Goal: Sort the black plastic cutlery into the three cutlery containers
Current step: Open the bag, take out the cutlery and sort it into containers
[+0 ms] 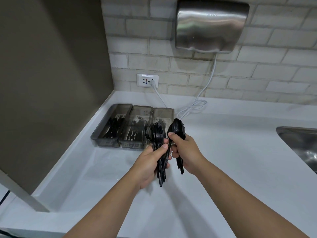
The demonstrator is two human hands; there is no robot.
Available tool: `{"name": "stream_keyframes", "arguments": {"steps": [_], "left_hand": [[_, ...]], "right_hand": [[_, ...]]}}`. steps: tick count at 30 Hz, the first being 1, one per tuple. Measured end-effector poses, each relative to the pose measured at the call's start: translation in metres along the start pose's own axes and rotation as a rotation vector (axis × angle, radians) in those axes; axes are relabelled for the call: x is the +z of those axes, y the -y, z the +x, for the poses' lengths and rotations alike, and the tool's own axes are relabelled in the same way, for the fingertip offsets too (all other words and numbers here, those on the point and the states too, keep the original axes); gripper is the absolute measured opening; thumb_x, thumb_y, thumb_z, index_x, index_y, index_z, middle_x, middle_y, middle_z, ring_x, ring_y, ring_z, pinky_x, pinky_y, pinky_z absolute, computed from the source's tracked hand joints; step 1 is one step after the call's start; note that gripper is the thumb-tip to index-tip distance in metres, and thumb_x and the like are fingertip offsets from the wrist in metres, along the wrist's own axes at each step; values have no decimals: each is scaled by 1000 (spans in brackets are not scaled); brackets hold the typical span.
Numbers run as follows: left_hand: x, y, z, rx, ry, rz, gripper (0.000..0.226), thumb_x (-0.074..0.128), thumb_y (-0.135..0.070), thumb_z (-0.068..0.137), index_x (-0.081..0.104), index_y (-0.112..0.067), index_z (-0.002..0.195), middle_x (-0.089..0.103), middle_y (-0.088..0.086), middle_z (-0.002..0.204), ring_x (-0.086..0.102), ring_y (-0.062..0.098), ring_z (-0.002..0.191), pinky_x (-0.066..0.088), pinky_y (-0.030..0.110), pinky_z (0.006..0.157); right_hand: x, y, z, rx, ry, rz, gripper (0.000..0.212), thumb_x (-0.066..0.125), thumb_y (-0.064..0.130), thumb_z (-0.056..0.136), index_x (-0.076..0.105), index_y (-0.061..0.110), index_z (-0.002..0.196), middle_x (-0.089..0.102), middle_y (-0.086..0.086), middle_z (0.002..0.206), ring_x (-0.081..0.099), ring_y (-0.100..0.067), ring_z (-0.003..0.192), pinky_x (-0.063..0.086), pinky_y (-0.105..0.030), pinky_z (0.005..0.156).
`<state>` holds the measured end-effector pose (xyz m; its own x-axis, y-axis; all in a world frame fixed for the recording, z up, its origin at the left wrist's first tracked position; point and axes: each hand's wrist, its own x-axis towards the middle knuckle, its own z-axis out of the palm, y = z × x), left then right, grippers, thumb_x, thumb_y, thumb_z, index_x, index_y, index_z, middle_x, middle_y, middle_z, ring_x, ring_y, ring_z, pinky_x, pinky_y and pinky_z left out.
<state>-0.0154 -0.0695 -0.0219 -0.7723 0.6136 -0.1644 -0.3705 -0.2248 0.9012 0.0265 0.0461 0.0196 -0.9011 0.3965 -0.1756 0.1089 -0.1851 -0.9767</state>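
Containers (132, 127) — three smoky trays side by side in the counter's left corner, two visibly holding black cutlery. White countertop (223, 143) meets a brick-tile wall bearing a steel hand dryer (211, 25), socket (147, 80) and cord; sink (301, 143) at right. Left hand (151, 162) grips a bundle of forks (156, 134); right hand (184, 152) clasps spoons (177, 128) — both above the counter.

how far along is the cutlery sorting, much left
Partly done: the left tray and middle tray already hold black cutlery. In hand: the left hand grips a bundle of forks, the right hand spoons. Both bundles remain unsorted.
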Motion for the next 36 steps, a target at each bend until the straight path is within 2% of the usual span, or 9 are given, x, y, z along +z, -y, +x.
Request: {"name": "stream_keyframes", "arguments": {"steps": [5,9,14,20,26,28,30,33,36], "left_hand": [[-3,0,-1,33,-19,13,24,54,-13,98,61,-9,120,64,6,92,56,15,74,47,28,61],[-10,4,-1,37,-57,-33,19,56,-14,97,61,-12,116,62,4,90,54,16,77,46,30,62],[2,8,-3,17,-14,36,18,52,-18,100,61,-11,113,69,-2,82,61,10,71,48,29,65],[-4,9,-5,-21,41,27,23,49,-17,101,59,-9,120,68,4,100,65,19,90,59,36,75],[-17,10,0,-80,-41,-92,19,47,-21,102,57,-6,110,65,11,82,67,24,79,58,49,83],[-23,8,0,-90,-49,-65,23,48,-25,102,56,-7,111,62,9,75,64,21,66,60,44,73],[-28,7,1,-94,-61,-28,25,49,-29,101,56,-8,113,53,5,69,51,16,54,54,34,58],[-34,2,4,-93,-70,-2,24,50,-32,100,54,-10,110,41,-2,63,33,10,49,35,23,46],[-43,-5,5,-80,-108,91,24,54,-35,98,54,-11,99,35,-6,60,27,8,48,26,20,43]], "right_hand": [[1,-8,-5,-41,42,-36,31,60,29,93,65,-1,89,49,6,48,45,-9,41,32,-18,43],[-2,-9,-10,-52,16,12,28,61,26,93,55,17,67,50,12,40,41,-2,34,24,-18,45],[0,-13,-7,26,26,-47,25,73,30,83,57,12,78,45,11,45,34,-7,40,28,-18,40],[-3,-24,-2,67,-54,2,20,62,28,91,58,10,83,56,1,60,49,-12,46,35,-19,40],[-3,-24,8,102,-150,-93,36,48,40,97,55,13,76,59,-3,66,61,-18,67,50,-38,81],[-1,-21,7,123,-130,-26,41,49,45,96,54,9,77,54,-5,60,55,-20,55,56,-38,66],[1,-18,6,139,-119,-1,42,52,48,94,47,13,72,42,0,52,39,-15,43,45,-27,46],[5,-14,5,212,-103,-11,47,61,54,86,38,19,65,27,5,49,22,-11,41,24,-23,41],[9,-12,8,334,-65,-39,41,60,49,83,38,20,64,25,5,51,18,-12,42,19,-22,41]]}}
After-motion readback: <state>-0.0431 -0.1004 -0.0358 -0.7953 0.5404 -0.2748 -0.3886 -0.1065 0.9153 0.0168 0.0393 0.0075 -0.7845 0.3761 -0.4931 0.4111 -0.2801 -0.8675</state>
